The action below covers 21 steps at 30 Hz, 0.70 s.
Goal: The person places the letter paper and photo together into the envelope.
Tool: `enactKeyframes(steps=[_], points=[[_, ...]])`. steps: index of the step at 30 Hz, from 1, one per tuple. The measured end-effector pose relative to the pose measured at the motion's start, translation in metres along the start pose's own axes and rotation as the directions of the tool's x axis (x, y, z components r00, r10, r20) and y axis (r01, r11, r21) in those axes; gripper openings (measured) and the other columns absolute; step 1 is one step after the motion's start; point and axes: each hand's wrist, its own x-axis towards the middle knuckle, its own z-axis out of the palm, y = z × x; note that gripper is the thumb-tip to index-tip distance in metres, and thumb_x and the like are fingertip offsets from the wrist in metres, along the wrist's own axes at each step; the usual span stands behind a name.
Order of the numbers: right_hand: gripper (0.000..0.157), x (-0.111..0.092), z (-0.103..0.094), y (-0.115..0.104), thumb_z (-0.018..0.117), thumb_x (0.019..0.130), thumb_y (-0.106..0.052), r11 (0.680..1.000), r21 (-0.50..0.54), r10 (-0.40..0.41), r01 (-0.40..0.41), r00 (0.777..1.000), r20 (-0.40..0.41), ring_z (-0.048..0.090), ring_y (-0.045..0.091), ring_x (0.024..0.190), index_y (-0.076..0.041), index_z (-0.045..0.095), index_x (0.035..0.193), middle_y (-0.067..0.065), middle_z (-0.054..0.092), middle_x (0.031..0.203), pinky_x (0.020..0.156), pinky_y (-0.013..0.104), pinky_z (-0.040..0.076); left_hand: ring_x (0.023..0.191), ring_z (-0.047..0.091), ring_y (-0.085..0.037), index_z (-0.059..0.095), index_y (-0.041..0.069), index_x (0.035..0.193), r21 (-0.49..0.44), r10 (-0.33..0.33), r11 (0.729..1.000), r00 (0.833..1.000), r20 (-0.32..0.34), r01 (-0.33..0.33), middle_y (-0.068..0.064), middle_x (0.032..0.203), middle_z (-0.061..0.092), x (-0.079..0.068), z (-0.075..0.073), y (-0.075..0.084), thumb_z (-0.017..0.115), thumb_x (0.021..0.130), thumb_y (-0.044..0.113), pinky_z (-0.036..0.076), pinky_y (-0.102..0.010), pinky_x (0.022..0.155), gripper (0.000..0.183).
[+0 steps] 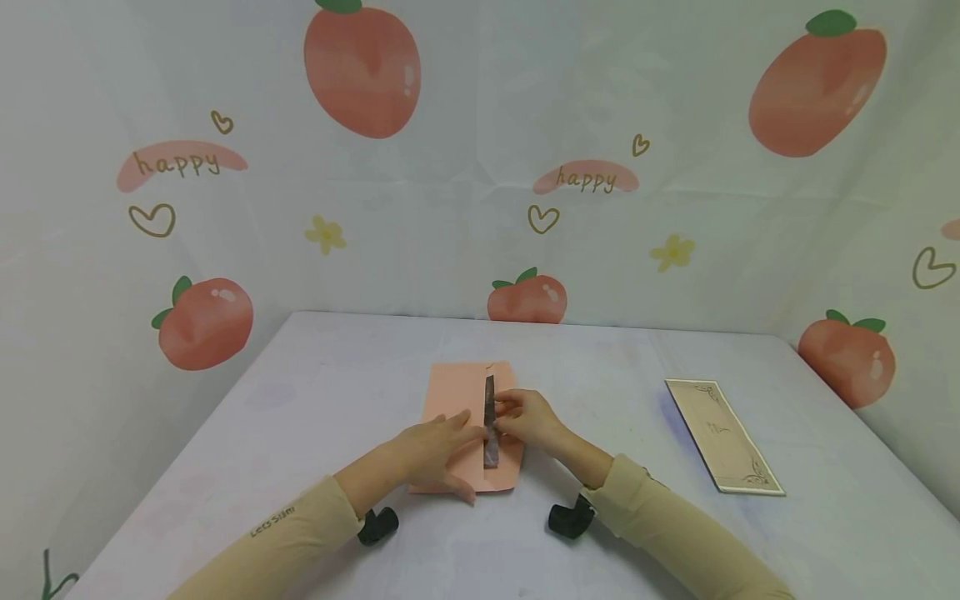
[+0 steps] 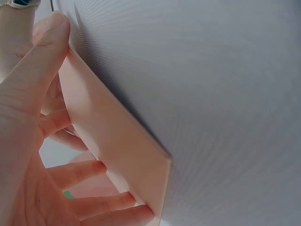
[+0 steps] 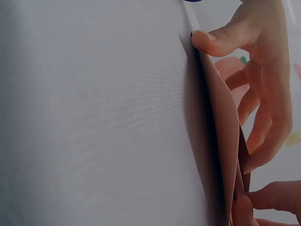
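A flat peach-pink folder or envelope lies upright on the table, a narrow dark strip or opening running along its right part. My left hand rests on its lower left with fingers spread; in the left wrist view the left thumb lies at its near edge. From the right, my right hand pinches the raised edge beside the dark strip. In the right wrist view, the right fingertips close on that edge, and the pink cover bows up. What lies inside is hidden.
A beige rectangular card or box with corner ornaments lies to the right on the white tabletop. Black wrist devices hang under both forearms. Behind stands a white backdrop printed with fruit, hearts and flowers.
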Motion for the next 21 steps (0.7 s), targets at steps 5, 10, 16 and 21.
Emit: enactKeyframes(steps=[5, 10, 16, 21], points=[[0.045, 0.0002, 0.0014, -0.0014, 0.060, 0.078, 0.006, 1.000, 0.002, 0.007, -0.007, 1.000, 0.000, 0.066, 0.019, 0.082, 0.014, 0.051, 0.122, 0.026, 0.064, 0.104, 0.063, 0.029, 0.058, 0.128, 0.039, -0.052, 0.041, 0.027, 0.137, -0.002, 0.003, 1.000, 1.000, -0.003, -0.003, -0.015, 0.151, 0.031, -0.0001, -0.0004, 0.0000, 0.068, 0.068, 0.064, 0.046, -0.060, 0.090, 0.083], [0.045, 0.0000, 0.0031, -0.0017, 0.060, 0.078, 0.006, 1.000, 0.003, 0.006, -0.006, 1.000, 0.005, 0.066, 0.018, 0.082, 0.015, 0.051, 0.122, 0.025, 0.063, 0.104, 0.064, 0.029, 0.058, 0.127, 0.039, -0.052, 0.041, 0.026, 0.137, 0.004, 0.007, 1.000, 1.000, -0.001, -0.007, -0.016, 0.151, 0.032, -0.0003, -0.0007, 0.0003, 0.069, 0.068, 0.064, 0.046, -0.059, 0.092, 0.083], [0.045, 0.0019, 0.0049, 0.0002, 0.060, 0.079, 0.007, 1.000, 0.026, 0.017, -0.018, 1.000, 0.017, 0.065, 0.016, 0.080, 0.015, 0.050, 0.122, 0.025, 0.063, 0.102, 0.063, 0.030, 0.058, 0.127, 0.040, -0.052, 0.041, 0.026, 0.136, 0.012, 0.008, 1.000, 1.000, -0.003, -0.008, -0.016, 0.150, 0.032, 0.0003, -0.0007, 0.0004, 0.069, 0.067, 0.064, 0.046, -0.059, 0.091, 0.083], [0.046, 0.0036, 0.0063, 0.0003, 0.061, 0.079, 0.007, 0.999, 0.033, 0.032, -0.033, 0.999, 0.020, 0.065, 0.015, 0.081, 0.015, 0.050, 0.122, 0.024, 0.062, 0.103, 0.064, 0.030, 0.058, 0.127, 0.040, -0.052, 0.042, 0.027, 0.136, 0.011, 0.004, 1.000, 1.000, -0.005, -0.004, -0.016, 0.151, 0.032, 0.0008, -0.0003, 0.0000, 0.069, 0.067, 0.064, 0.046, -0.059, 0.091, 0.083]])
